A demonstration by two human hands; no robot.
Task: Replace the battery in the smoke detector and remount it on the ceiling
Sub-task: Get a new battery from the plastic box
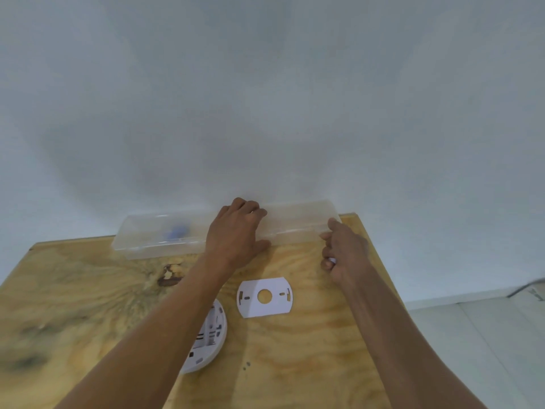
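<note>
Both hands at table's (295, 364) far edge, left hand (236, 231) gripped clear plastic case (165, 236), right hand (343, 252) pinched its right end, mounting plate (277, 308) and smoke detector (211, 340) lay nearer.

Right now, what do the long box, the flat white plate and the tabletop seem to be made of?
The long box looks like frosted clear plastic: a blue shape shows dimly through it. The flat white plate seems thin, matte moulded plastic, with clean slots and a round hole. The tabletop looks like unpainted plywood, with swirling grain and a dark knot.
</note>
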